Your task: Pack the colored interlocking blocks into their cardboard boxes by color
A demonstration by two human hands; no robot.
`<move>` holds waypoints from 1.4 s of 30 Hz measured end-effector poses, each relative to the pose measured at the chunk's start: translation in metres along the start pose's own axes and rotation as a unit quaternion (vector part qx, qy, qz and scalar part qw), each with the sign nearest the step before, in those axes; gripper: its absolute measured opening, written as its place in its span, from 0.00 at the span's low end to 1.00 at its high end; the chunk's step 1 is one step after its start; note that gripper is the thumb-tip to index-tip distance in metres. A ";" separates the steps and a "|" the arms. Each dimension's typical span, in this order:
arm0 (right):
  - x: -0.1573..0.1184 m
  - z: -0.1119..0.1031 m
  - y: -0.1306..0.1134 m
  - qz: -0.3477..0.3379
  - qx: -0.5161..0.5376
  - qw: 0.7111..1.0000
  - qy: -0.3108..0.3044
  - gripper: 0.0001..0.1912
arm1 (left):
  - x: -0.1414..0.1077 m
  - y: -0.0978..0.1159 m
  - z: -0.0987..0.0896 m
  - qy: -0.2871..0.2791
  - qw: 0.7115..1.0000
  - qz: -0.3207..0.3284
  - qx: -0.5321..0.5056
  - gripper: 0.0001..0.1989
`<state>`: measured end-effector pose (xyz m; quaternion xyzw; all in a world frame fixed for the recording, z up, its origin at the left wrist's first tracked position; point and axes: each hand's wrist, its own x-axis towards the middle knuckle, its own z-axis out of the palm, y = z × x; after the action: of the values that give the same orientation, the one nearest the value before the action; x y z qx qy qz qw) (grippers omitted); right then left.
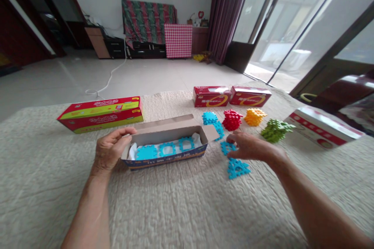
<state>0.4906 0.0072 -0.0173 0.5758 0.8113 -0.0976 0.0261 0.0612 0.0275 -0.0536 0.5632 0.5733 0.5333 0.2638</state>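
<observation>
My left hand [109,148] is closed on the left end of an open cardboard box [172,158], thumb at the rim. Inside the box, blue toothed interlocking pieces [146,151] lie in a row on white lining, some with a hole in the middle. To the right of the box, my right hand [248,146] has its thumb and fingers round a blue interlocking piece [225,148], partly hidden by the hand. Just below it lies a triangular blue piece [238,168]. More blue pieces [209,118] sit behind the box's open end flap.
Stacks of red pieces [232,120], yellow pieces [255,116] and green pieces [275,130] stand at the right. Two red boxes [212,97] are behind them. A red-and-green box [102,114] lies at the left, a white-and-red box [324,126] far right, on a quilted cover [175,206].
</observation>
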 end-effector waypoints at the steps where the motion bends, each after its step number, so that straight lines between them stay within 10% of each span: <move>1: -0.001 0.002 0.000 -0.003 0.004 1.000 0.011 0.16 | 0.000 0.001 0.001 0.002 1.000 -0.002 -0.008 0.13; 12: 0.001 0.021 0.007 -0.008 -0.017 1.000 0.021 0.15 | -0.002 0.010 0.004 0.000 1.000 -0.014 -0.021 0.12; 18: 0.000 -0.013 0.025 0.024 -0.005 0.991 0.134 0.18 | -0.003 0.017 0.006 0.001 0.999 -0.018 -0.031 0.11; 23: 0.016 -0.054 -0.045 -0.079 0.052 0.969 0.229 0.22 | -0.003 0.015 0.008 0.002 0.999 -0.016 -0.037 0.11; 29: 0.048 -0.050 -0.148 -0.179 0.067 0.973 0.126 0.21 | -0.002 0.015 0.007 -0.006 0.999 -0.006 -0.035 0.11; 42: 0.075 -0.026 -0.159 -0.220 0.013 0.967 0.125 0.24 | -0.003 0.017 0.009 0.000 1.000 0.001 -0.031 0.11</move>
<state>0.3181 0.0319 0.0171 0.3916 0.9133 -0.0385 -0.1055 0.0766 0.0240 -0.0414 0.5559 0.5559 0.5508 0.2803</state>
